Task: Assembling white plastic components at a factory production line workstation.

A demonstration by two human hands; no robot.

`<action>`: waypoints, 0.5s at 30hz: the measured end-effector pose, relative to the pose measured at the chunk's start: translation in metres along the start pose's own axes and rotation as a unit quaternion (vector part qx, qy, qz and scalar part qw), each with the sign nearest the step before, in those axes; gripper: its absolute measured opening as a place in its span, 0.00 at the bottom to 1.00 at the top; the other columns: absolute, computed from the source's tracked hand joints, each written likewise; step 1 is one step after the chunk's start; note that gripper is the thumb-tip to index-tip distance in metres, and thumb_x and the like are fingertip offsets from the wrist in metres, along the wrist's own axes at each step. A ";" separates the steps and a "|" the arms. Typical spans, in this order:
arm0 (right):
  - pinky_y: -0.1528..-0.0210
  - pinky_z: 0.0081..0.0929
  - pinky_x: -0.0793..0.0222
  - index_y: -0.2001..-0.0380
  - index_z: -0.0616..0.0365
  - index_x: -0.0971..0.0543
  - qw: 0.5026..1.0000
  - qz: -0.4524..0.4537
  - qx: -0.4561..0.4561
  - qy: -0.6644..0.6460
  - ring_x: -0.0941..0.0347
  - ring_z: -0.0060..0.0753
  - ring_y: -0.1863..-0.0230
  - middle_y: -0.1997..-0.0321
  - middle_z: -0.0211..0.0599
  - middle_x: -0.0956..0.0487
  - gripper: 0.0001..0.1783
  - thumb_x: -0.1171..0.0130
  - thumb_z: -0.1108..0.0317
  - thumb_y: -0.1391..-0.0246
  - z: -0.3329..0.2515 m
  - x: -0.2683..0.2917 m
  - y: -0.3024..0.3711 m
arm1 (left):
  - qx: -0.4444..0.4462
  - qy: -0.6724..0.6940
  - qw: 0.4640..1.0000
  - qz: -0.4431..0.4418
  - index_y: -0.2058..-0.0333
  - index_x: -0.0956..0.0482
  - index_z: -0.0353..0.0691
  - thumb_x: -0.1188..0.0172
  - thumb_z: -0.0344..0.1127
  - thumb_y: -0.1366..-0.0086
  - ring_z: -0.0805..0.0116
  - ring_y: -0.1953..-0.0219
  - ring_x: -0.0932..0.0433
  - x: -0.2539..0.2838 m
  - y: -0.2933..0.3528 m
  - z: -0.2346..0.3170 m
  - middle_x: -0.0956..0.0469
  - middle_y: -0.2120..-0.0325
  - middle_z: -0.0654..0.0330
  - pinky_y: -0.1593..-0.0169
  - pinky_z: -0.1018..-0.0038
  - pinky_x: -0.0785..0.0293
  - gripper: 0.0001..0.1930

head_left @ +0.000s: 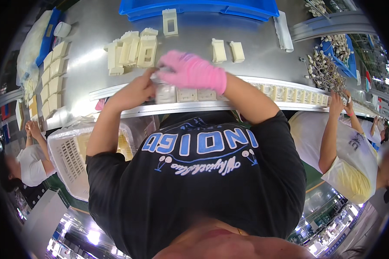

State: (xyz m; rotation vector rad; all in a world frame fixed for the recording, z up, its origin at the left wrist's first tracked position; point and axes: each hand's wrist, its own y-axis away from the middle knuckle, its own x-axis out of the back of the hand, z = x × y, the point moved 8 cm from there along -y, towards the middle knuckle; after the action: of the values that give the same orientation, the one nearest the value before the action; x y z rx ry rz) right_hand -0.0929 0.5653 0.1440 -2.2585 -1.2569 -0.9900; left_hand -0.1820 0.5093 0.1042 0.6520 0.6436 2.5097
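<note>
My bare left hand [136, 91] is over the left part of the metal rail, fingers curled in, with the index finger pointing away from me. What lies between its fingers is hidden. Beside it, my right hand [192, 73] wears a pink glove and is smeared by motion; its fingertips are close to my left index finger. Below the glove, white square parts [187, 95] sit in a row in the rail [138, 113]. Just beyond my hands stands a cluster of cream plastic housings [129, 47], and one more housing [170, 22] is behind them.
Two cream housings [219, 51] stand right of centre. A blue bin [199, 9] lies at the far edge. Stacked cream blocks [55, 69] are at left, a white basket [71, 159] below. Wired parts [326, 69] are heaped at right, near a co-worker's hands [339, 103].
</note>
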 end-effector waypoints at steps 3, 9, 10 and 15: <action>0.58 0.31 0.36 0.65 0.64 0.30 0.997 0.027 -0.066 -0.030 0.31 0.46 0.61 0.67 0.50 0.27 0.23 0.56 0.53 0.53 0.045 0.027 -0.003 | 0.015 0.013 0.999 -0.042 0.47 0.46 0.41 0.56 0.34 0.41 0.74 0.73 0.31 -0.011 0.000 0.009 0.30 0.78 0.61 0.67 0.78 0.33 0.23; 0.57 0.36 0.37 0.62 0.62 0.31 0.931 0.058 -0.293 0.211 0.31 0.47 0.58 0.65 0.52 0.26 0.24 0.56 0.53 0.55 0.177 0.040 0.032 | -0.155 -0.097 0.970 0.160 0.51 0.38 0.39 0.53 0.35 0.42 0.67 0.64 0.29 0.065 -0.062 0.046 0.28 0.68 0.55 0.57 0.74 0.34 0.19; 0.56 0.36 0.37 0.64 0.62 0.31 0.931 0.021 -0.304 0.202 0.31 0.47 0.58 0.65 0.51 0.26 0.23 0.55 0.53 0.56 0.171 0.036 0.032 | -0.163 -0.105 0.967 0.165 0.51 0.38 0.39 0.53 0.35 0.42 0.67 0.64 0.29 0.076 -0.087 0.037 0.28 0.68 0.55 0.57 0.74 0.34 0.19; 0.61 0.37 0.34 0.69 0.64 0.30 0.921 0.057 -0.325 0.206 0.28 0.47 0.65 0.68 0.52 0.25 0.19 0.49 0.60 0.63 0.196 0.014 0.041 | -0.099 -0.274 0.897 0.333 0.51 0.41 0.30 0.49 0.34 0.48 0.48 0.52 0.36 0.111 -0.211 0.021 0.34 0.56 0.41 0.49 0.63 0.40 0.25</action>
State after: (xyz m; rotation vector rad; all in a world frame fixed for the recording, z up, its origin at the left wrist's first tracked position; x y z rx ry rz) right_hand 0.0251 0.6712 0.0207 -2.3299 -0.6591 -1.9312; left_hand -0.1905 0.7401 0.0433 1.6352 -0.0730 2.7007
